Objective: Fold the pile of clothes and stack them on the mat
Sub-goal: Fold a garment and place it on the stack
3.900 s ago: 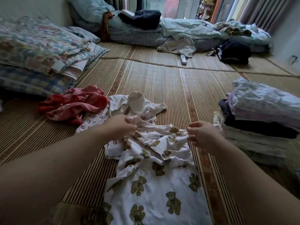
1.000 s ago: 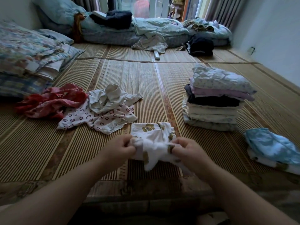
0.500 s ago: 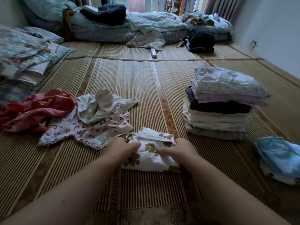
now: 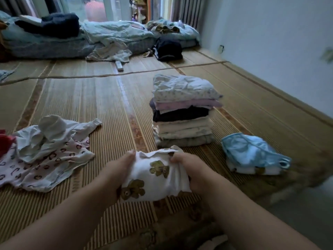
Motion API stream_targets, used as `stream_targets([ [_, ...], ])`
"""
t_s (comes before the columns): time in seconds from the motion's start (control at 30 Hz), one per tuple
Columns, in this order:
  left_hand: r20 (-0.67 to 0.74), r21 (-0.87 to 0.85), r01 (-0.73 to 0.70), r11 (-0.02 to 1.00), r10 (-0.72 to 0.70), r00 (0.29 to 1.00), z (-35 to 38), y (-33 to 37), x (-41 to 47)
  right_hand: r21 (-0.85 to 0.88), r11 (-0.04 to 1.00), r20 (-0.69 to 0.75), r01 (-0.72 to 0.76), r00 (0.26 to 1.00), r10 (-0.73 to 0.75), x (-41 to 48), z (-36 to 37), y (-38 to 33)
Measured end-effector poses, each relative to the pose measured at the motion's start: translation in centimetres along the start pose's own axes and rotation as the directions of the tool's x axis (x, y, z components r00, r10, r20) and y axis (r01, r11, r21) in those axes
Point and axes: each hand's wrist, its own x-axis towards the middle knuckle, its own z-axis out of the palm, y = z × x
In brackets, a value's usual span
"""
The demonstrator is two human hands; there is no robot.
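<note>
White cotton printed with brown bears is what you have hold of in the head view. The bear-print garment (image 4: 155, 177) is now a tight folded bundle, where a few seconds ago it lay spread long across the straw mat (image 4: 100, 98). Your left hand (image 4: 119, 170) clasps its left edge with fingers tucked under the cloth. Your right hand (image 4: 191, 170) has its fingers curled over the right edge, bunching it. The bundle sits low, just in front of the folded stack (image 4: 183, 120); whether it touches the mat I cannot tell. That suggests the folding is finished and the placing is next, probably on top of the stack. To your left, the heart-print garment (image 4: 45, 165), a crumpled white top (image 4: 52, 134) lying on it and a red garment (image 4: 4, 141) are not yet folded. A blue folded bundle (image 4: 252, 152) lies to the right of the stack.
</note>
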Motion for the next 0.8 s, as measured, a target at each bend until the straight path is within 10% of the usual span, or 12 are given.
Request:
stream_targets([
  [0.5,0.265,0.149,-0.202,0.968,0.158,0.951,24.8,2.1,4.7,-0.021,0.968,-0.552,0.25,0.805,-0.219,-1.9,-24.4,-4.0],
  [0.8,0.168,0.424,-0.043,0.904,-0.033,0.985,27.4,0.5,10.4,-0.558,0.812,-0.375,-0.174,0.925,-0.06,3.3,-29.3,-4.5],
])
